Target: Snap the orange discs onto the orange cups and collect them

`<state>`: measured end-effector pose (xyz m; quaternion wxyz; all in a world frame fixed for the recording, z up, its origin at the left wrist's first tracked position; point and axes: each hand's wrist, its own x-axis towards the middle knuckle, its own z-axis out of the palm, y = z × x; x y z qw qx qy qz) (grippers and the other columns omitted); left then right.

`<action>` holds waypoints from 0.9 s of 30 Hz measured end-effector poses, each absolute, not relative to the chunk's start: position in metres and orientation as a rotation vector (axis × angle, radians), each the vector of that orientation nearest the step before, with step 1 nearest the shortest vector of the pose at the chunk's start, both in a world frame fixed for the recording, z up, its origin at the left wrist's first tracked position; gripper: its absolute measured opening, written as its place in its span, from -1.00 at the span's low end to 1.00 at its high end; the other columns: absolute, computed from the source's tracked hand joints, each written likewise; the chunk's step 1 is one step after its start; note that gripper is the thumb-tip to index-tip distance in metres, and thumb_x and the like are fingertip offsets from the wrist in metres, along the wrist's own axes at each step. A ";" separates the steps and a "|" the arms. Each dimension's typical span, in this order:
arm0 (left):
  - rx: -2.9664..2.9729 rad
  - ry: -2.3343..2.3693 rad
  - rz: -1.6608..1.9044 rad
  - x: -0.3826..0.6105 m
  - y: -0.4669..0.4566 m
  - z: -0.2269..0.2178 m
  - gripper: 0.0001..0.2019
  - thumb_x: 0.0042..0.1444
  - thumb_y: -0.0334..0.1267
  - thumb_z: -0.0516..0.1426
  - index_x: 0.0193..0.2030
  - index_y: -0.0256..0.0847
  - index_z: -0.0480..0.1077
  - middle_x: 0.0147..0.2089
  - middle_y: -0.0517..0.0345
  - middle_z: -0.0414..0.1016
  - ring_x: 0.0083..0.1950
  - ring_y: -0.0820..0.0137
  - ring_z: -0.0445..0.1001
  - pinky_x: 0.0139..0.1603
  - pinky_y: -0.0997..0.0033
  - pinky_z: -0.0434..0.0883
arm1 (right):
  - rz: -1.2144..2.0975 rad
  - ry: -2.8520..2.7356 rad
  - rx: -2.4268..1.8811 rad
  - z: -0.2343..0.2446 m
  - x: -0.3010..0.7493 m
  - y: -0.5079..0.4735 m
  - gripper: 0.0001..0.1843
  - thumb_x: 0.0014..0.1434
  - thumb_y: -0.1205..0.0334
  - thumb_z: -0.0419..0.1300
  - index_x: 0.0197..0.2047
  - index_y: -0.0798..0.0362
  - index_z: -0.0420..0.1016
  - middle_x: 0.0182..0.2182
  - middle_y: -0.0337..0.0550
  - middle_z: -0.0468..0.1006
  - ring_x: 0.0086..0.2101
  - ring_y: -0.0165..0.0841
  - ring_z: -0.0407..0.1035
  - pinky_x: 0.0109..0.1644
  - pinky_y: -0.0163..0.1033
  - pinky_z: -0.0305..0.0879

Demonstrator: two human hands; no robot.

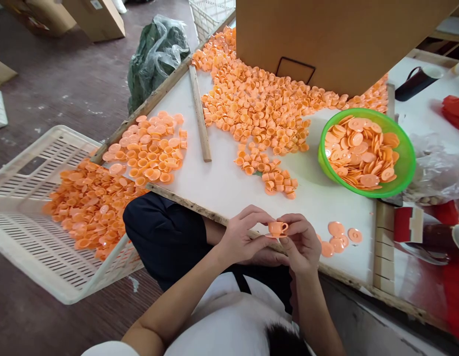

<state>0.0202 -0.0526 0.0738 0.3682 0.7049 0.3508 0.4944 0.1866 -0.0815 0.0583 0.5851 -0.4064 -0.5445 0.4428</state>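
Observation:
Between my two hands, just above the table's front edge, a small orange toy cup (276,227) stands upright over a little orange saucer (276,236). My left hand (248,232) pinches the cup and saucer from the left side. From the right, my right hand (299,242) grips them near the cup's handle. Several loose saucers (336,229) lie on the white tabletop to the right of my right hand. Ahead of my hands is a small group of orange cups (277,175), in front of a much larger pile of cups (252,99).
A green bowl (409,163) of saucers stands at the right. Finished-looking cups on saucers (151,148) sit left of a wooden strip (200,113). A white crate (36,247) on the left holds more pieces. A cardboard box (333,39) rises at the back; a dark mug (418,84) stands right.

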 end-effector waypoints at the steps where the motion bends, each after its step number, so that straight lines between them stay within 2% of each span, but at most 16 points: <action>1: 1.822 0.892 1.280 0.020 -0.054 0.075 -0.75 0.10 -0.25 0.27 -0.08 -0.22 0.43 -0.21 0.05 0.51 -0.16 0.38 0.49 -0.14 0.40 0.50 | 1.039 -1.263 -0.935 0.059 0.187 -0.082 -0.87 0.17 0.40 0.21 -0.24 -0.04 0.43 -0.17 -0.11 0.45 -0.18 -0.30 0.36 -0.17 -0.18 0.36; 7: 1.892 0.828 1.304 0.019 -0.061 0.083 -0.79 0.21 -0.23 0.17 -0.04 -0.22 0.43 -0.19 0.00 0.54 -0.14 0.36 0.51 -0.14 0.40 0.51 | 1.074 -1.317 -0.896 0.064 0.191 -0.083 -0.71 0.16 0.24 0.28 -0.03 -0.06 0.45 -0.23 -0.11 0.44 -0.22 -0.28 0.35 -0.27 -0.20 0.35; 10: 1.907 0.859 1.318 0.019 -0.064 0.086 -0.80 0.24 -0.21 0.12 -0.06 -0.23 0.42 -0.21 -0.01 0.54 -0.15 0.35 0.51 -0.19 0.40 0.51 | 1.019 -1.409 -0.902 0.067 0.192 -0.083 -0.78 0.20 0.17 0.25 -0.07 -0.05 0.49 -0.25 -0.10 0.44 -0.22 -0.27 0.34 -0.25 -0.18 0.35; 13: 1.934 0.890 1.330 0.019 -0.065 0.087 -0.81 0.27 -0.23 0.08 -0.06 -0.24 0.41 -0.23 0.00 0.52 -0.17 0.35 0.49 -0.22 0.40 0.50 | 0.944 -1.441 -0.940 0.068 0.191 -0.083 -0.83 0.23 0.20 0.20 -0.10 -0.06 0.48 -0.26 -0.11 0.45 -0.22 -0.26 0.34 -0.22 -0.17 0.33; 18: 1.846 0.986 1.267 0.023 -0.058 0.076 -0.86 0.22 -0.26 0.13 -0.12 -0.22 0.40 -0.24 0.06 0.48 -0.21 0.38 0.47 -0.21 0.39 0.48 | 0.977 -1.388 -1.053 0.059 0.182 -0.077 -0.85 0.21 0.24 0.20 -0.12 -0.07 0.47 -0.28 -0.16 0.43 -0.26 -0.30 0.36 -0.23 -0.18 0.36; 22: 1.771 1.138 1.094 0.017 -0.042 0.053 -0.86 0.18 -0.25 0.19 -0.14 -0.18 0.40 -0.22 0.12 0.45 -0.21 0.39 0.45 -0.17 0.37 0.46 | 1.130 -1.362 -1.218 0.043 0.193 -0.064 -0.66 0.18 0.18 0.23 0.05 -0.11 0.39 -0.12 -0.14 0.44 -0.18 -0.28 0.41 -0.11 -0.13 0.41; 24: 1.751 1.329 1.073 -0.002 -0.030 0.037 -0.85 0.17 -0.23 0.20 -0.13 -0.17 0.41 -0.19 0.12 0.46 -0.20 0.37 0.45 -0.14 0.32 0.45 | 1.016 -1.384 -1.431 0.034 0.215 -0.060 -0.61 0.17 0.13 0.24 0.07 -0.09 0.38 -0.06 -0.09 0.43 -0.13 -0.23 0.40 -0.03 -0.07 0.39; 27: 1.724 1.791 1.127 -0.053 -0.009 0.017 -0.77 0.17 -0.18 0.20 -0.08 -0.22 0.42 -0.17 0.08 0.46 -0.21 0.33 0.46 -0.11 0.21 0.45 | 0.604 -1.385 -1.923 0.022 0.263 -0.063 -0.72 0.19 0.07 0.18 -0.07 -0.01 0.46 -0.15 -0.05 0.46 -0.16 -0.20 0.38 -0.06 -0.01 0.34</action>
